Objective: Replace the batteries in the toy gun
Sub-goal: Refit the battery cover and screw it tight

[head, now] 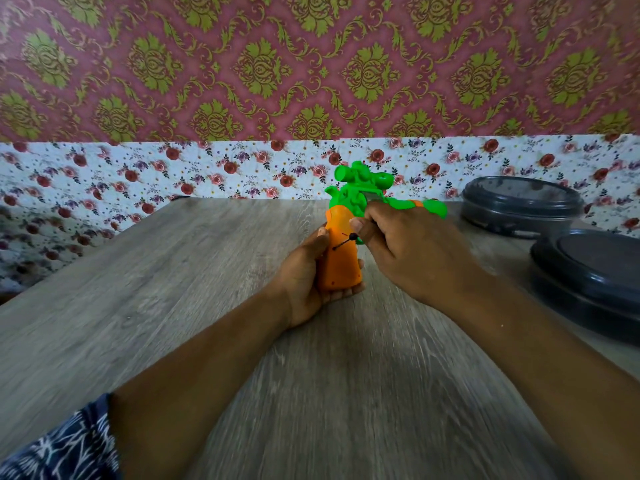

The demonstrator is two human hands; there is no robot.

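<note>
With my left hand (304,271) gripping the toy gun (341,251) handle, my right hand (408,251) pinches the screwdriver (343,241); keep it square to the screw.

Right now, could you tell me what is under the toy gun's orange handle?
The left hand cradles the orange handle from below, above the wooden table. The batteries inside cannot be seen; the handle looks closed.

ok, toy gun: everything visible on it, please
The toy gun looks like moulded plastic: bright green body with a scope-like tube on top, orange grip. It is held above the wooden table, grip toward the camera. The left hand grips the handle; the right hand covers the body's right side, thumb by a small black part on the grip.
</note>
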